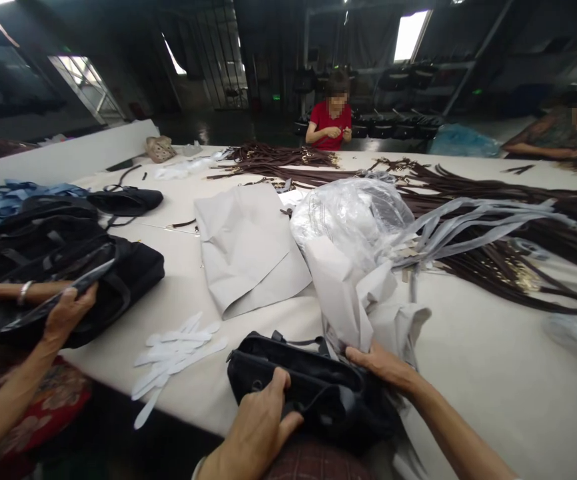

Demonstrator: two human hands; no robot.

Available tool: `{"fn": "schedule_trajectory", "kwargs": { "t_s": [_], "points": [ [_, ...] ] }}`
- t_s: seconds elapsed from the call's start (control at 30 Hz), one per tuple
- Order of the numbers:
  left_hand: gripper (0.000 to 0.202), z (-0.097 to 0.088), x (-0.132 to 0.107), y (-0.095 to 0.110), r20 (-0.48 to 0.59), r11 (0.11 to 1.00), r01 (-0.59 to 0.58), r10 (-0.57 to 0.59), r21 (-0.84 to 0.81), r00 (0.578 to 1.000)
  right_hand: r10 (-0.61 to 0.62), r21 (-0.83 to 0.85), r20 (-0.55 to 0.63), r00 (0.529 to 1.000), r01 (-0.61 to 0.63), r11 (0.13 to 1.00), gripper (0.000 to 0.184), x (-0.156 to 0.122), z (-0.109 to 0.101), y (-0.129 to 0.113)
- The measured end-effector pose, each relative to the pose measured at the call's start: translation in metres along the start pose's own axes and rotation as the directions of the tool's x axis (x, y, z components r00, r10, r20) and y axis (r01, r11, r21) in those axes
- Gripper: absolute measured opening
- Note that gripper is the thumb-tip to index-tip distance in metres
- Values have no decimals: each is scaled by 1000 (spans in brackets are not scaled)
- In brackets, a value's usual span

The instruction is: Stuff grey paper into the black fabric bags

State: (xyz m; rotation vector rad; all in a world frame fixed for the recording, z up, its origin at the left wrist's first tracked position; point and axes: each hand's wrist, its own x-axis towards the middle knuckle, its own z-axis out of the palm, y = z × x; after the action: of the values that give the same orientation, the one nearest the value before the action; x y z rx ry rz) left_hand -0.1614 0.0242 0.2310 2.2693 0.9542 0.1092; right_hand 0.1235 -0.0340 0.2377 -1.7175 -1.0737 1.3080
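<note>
A black bag (313, 393) lies at the near edge of the white table (493, 373), its mouth held apart. My left hand (261, 427) grips the bag's near rim with fingers curled over it. My right hand (381, 365) reaches from the right with its fingers closed on crumpled grey paper (353, 300) at the bag's opening. The paper rises above the bag in a loose wad.
A co-worker's hand (68, 313) at the left holds a strap over a pile of black bags (58, 260). White strips (173, 357), flat grey paper (248, 247), a clear plastic bag (353, 213) and brown straps (518, 227) lie on the table. Two people sit at the far side.
</note>
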Motion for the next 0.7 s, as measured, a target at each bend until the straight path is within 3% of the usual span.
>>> {"fn": "schedule_trajectory", "kwargs": {
  "t_s": [0.1,0.2,0.3,0.4,0.47,0.6,0.67,0.7],
  "points": [
    [62,-1,1,-2,-86,917,-139,184,374,979,-7,-34,150,989,12,999,75,-14,4,-15],
    [41,-6,6,1,-117,806,-189,302,560,946,62,-83,194,979,-47,995,67,-16,10,-18],
    [12,-15,8,12,-56,765,-356,454,537,889,52,-265,-49,997,-63,962,40,-4,8,-18],
    [10,-26,7,27,192,726,-546,517,417,834,-108,-521,-344,933,-94,848,28,13,-1,-18],
    [13,-35,7,34,303,744,-545,456,386,837,-144,-540,-406,902,-110,834,27,23,-7,-17],
    [19,-41,12,33,306,767,-492,392,412,868,-48,-414,-421,906,-145,899,33,25,-30,-15],
    [22,-38,16,28,277,779,-476,391,409,878,0,-357,-529,849,-222,907,41,12,-53,-26],
    [23,-35,17,27,257,784,-468,393,408,883,-1,-330,-618,786,-259,908,46,3,-64,-37]
  ]
}}
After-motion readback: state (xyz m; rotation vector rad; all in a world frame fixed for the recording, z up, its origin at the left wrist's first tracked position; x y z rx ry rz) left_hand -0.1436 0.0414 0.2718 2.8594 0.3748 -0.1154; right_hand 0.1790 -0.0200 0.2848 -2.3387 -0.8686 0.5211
